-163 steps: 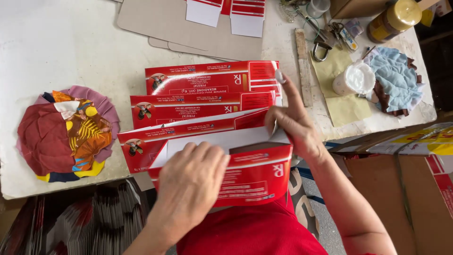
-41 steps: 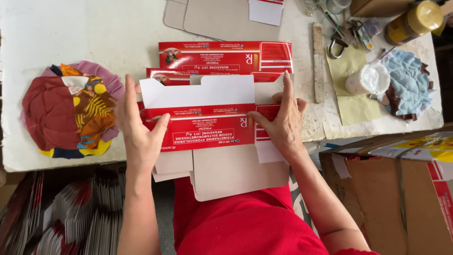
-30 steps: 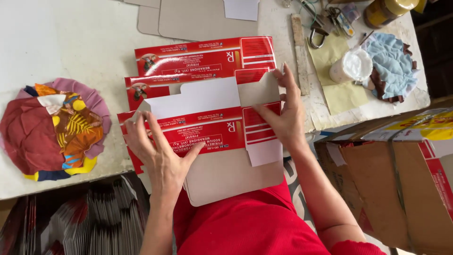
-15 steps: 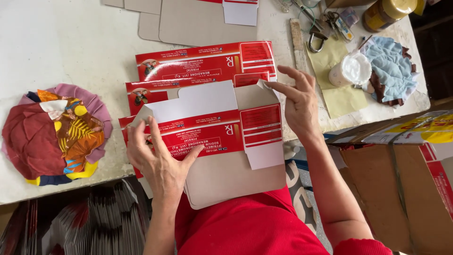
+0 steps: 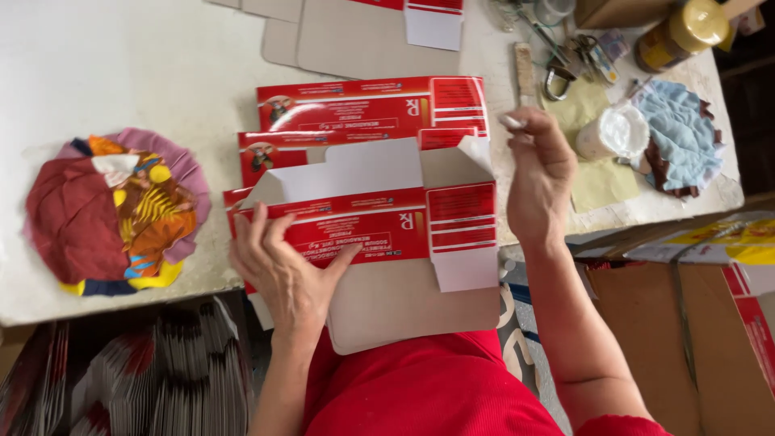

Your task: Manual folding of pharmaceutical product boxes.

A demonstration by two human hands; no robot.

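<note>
Two hands: left hand [image 5: 282, 270] grip flat on half-folded empty red carton [image 5: 363, 230], right hand [image 5: 539, 173] loosely curled, holding nothing.

Left hand [image 5: 282, 270] flat, fingers spread; right hand [image 5: 542, 173] raised, fingers curled.

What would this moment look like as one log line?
left hand: pressing flat red-and-white cardboard carton | right hand: lifted, empty, apart from carton | surface: white table
</note>
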